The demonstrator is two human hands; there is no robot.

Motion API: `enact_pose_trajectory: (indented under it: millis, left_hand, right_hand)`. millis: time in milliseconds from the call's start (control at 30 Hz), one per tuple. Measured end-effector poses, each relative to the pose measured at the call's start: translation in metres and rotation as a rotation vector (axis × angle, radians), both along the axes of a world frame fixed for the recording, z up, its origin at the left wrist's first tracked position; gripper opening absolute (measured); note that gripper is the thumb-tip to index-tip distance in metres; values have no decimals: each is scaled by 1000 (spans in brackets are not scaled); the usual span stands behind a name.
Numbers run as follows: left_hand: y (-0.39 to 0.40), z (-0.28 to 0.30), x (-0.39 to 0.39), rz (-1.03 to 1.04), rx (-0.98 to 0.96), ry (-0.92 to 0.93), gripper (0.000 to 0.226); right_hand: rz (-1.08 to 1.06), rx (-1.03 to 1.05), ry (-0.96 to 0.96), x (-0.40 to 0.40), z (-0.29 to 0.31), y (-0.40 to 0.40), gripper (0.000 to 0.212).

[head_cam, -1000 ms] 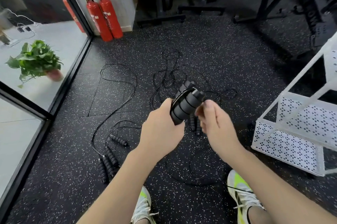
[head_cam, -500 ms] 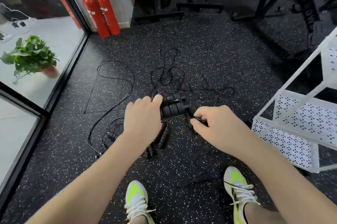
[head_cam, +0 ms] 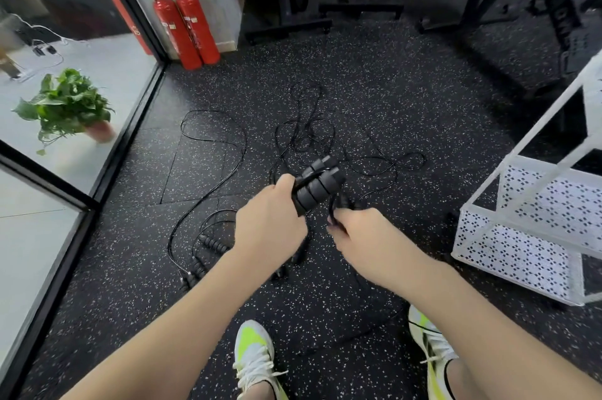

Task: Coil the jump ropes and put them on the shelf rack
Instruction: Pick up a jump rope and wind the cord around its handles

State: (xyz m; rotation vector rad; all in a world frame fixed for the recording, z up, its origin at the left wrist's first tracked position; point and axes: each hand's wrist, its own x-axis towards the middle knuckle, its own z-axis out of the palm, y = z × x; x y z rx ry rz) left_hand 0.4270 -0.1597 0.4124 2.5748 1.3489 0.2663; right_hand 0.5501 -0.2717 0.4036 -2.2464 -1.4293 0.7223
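Loose ropes (head_cam: 303, 139) sprawl mid-frame, white rack (head_cam: 521, 236) at right. Left hand (head_cam: 270, 223) grasps the paired handles (head_cam: 317, 186); right hand (head_cam: 361, 236) pinches their cord (head_cam: 333, 204) just beside.

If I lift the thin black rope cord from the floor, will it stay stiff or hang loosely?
Probably floppy: the cord lies in loose, irregular loops on the floor. It looks thin, so likely light. It may snag, since several strands cross in a tangle.

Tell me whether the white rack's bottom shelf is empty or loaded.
Empty as far as it shows: the white rack has no ropes on the visible part of its bottom shelf; its right end is cut off.
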Motion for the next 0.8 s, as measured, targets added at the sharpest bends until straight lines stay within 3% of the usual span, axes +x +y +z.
enact_pose_trajectory:
  millis: [300,533,700,800]
  left_hand:
    - [15,-18,0,-292,367,355,40]
    - [15,-32,-16,-518,437,242,66]
    - [11,-29,-22,-649,442,131,79]
    - [11,-24,-26,-657,465,10,76]
  right_hand:
    - [118,63,-132,10,28,-7,28]
    - [-68,163,117,45,28,-10,40]
    - [-27,305,352,66,23,-16,10]
    - [11,343,506,69,16,-16,6]
